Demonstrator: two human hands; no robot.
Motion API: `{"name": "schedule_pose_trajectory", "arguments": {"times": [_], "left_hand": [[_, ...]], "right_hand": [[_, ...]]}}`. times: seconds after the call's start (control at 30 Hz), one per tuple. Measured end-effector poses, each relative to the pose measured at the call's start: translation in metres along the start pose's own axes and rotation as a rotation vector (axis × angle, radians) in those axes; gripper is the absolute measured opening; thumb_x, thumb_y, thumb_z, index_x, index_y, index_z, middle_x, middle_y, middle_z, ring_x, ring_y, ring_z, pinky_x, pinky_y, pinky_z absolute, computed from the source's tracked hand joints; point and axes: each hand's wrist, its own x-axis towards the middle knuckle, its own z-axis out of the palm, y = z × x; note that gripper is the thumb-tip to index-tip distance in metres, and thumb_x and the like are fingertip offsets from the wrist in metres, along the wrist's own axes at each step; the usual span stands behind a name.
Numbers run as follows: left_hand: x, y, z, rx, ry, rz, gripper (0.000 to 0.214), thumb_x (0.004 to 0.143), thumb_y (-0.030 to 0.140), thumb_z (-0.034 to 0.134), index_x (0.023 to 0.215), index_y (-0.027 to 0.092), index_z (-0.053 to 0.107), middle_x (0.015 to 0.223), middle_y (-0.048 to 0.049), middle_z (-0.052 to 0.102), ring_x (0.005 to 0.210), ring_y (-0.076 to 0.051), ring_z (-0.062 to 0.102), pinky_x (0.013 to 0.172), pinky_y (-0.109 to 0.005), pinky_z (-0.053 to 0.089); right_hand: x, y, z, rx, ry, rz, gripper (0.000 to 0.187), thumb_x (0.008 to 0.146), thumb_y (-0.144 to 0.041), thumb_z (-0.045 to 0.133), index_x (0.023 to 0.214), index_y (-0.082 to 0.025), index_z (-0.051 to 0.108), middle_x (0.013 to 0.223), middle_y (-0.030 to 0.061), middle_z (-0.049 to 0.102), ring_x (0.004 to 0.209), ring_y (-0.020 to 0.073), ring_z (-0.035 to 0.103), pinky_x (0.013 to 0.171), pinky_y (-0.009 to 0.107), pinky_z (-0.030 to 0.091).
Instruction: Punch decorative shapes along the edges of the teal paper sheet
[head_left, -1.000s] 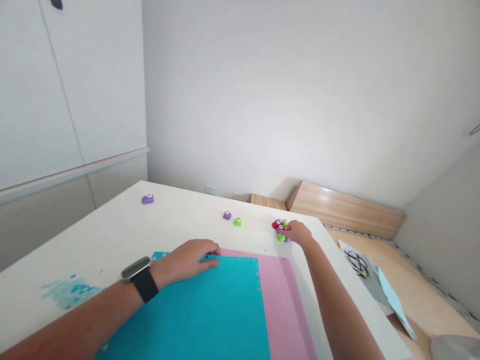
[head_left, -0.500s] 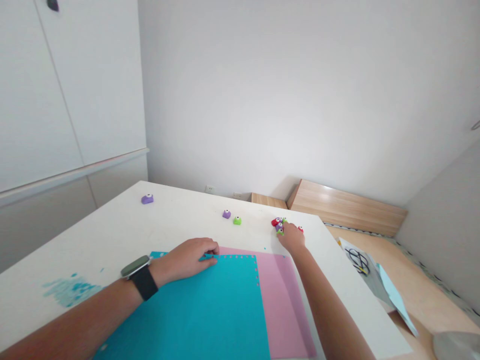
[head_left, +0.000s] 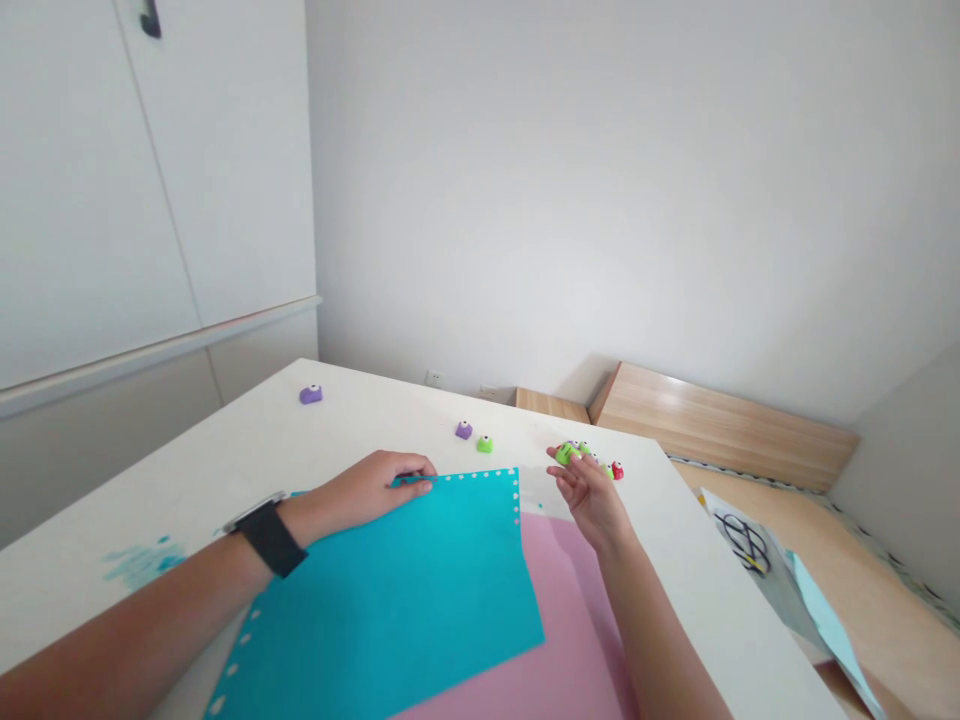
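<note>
My left hand [head_left: 375,488], with a black watch on its wrist, pinches the far edge of a teal sheet [head_left: 397,590] that has punched holes along its edges. The sheet lies skewed over a pink sheet [head_left: 562,630] on the white table [head_left: 225,460]. My right hand [head_left: 591,497] is raised palm-up just above the table, its fingertips closed on a small green punch [head_left: 564,454]. A red punch [head_left: 617,470] and another green one sit just behind that hand. Farther left stand a purple punch [head_left: 463,430] and a green punch [head_left: 484,444].
A lone purple punch [head_left: 310,394] rests near the table's far left. Teal paper scraps [head_left: 142,562] lie at the left edge. Wooden boards [head_left: 720,420] lean at the wall. Papers and a black cable [head_left: 750,545] lie on the floor to the right. White cabinets stand at left.
My right hand drew back from the cluster of punches, turning palm-up with a green one. My left hand turned the teal sheet, so it now lies askew on the pink one.
</note>
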Motion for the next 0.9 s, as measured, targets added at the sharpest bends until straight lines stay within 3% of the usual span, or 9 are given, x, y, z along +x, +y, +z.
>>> {"name": "schedule_pose_trajectory", "arguments": {"times": [0.13, 0.23, 0.33, 0.43, 0.9], "left_hand": [[0.0, 0.0, -0.009, 0.006, 0.041, -0.017, 0.028, 0.094, 0.045, 0.051, 0.097, 0.023, 0.068, 0.095, -0.0003, 0.073, 0.088, -0.02, 0.066, 0.081, -0.026, 0.046], [0.0, -0.007, -0.015, 0.007, 0.071, -0.035, 0.03, 0.094, 0.047, 0.05, 0.098, 0.022, 0.067, 0.096, -0.0006, 0.073, 0.089, -0.021, 0.065, 0.082, -0.027, 0.046], [0.001, -0.013, -0.018, -0.004, 0.09, -0.06, 0.033, 0.092, 0.049, 0.05, 0.099, 0.022, 0.067, 0.098, -0.0012, 0.073, 0.091, -0.022, 0.065, 0.083, -0.027, 0.047], [0.001, -0.014, -0.02, -0.017, 0.089, -0.07, 0.033, 0.093, 0.049, 0.05, 0.099, 0.022, 0.068, 0.098, -0.0006, 0.073, 0.091, -0.022, 0.066, 0.083, -0.027, 0.048], [0.0, -0.008, -0.02, 0.002, 0.094, -0.07, 0.034, 0.092, 0.05, 0.051, 0.099, 0.022, 0.07, 0.096, 0.0001, 0.074, 0.089, -0.021, 0.066, 0.081, -0.026, 0.047]], "right_hand": [[-0.002, 0.002, -0.009, -0.041, -0.016, 0.036, 0.042, 0.07, -0.043, 0.082, 0.101, -0.025, 0.062, 0.111, 0.0056, 0.07, 0.086, 0.0203, 0.072, 0.074, 0.032, 0.059], [-0.007, 0.005, -0.009, -0.25, -0.164, 0.042, 0.042, 0.068, -0.037, 0.085, 0.099, -0.026, 0.06, 0.1, 0.001, 0.069, 0.08, 0.0202, 0.072, 0.078, 0.037, 0.057], [-0.014, 0.01, -0.004, -0.499, -0.268, 0.023, 0.035, 0.069, -0.034, 0.083, 0.095, -0.026, 0.06, 0.085, -0.0017, 0.068, 0.071, 0.0186, 0.069, 0.068, 0.032, 0.054], [-0.018, 0.013, 0.002, -0.64, -0.278, -0.01, 0.031, 0.072, -0.034, 0.08, 0.096, -0.027, 0.062, 0.079, -0.0016, 0.068, 0.069, 0.018, 0.066, 0.061, 0.028, 0.05], [-0.022, 0.015, 0.017, -0.639, -0.287, -0.043, 0.029, 0.075, -0.032, 0.076, 0.099, -0.025, 0.061, 0.092, 0.002, 0.07, 0.079, 0.0196, 0.067, 0.065, 0.029, 0.052]]}}
